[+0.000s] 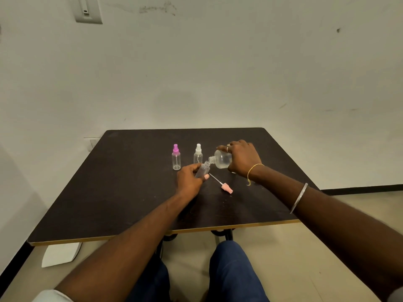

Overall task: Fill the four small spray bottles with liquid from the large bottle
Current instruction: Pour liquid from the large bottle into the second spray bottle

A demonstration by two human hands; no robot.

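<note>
My left hand (189,179) grips a small clear bottle (203,169) with no cap, tilted with its mouth up and to the right. My right hand (242,158) holds the large clear bottle (221,159) tipped on its side, its open neck at the small bottle's mouth. A pink spray cap with its dip tube (224,186) lies on the table just right of my left hand. A small bottle with a purple spray cap (176,158) and one with a white spray cap (198,154) stand upright behind. A fourth small bottle is not in view.
The dark table (122,192) has a light front edge near my knees and stands against a white wall. A white object (61,255) lies on the floor under the table's left corner.
</note>
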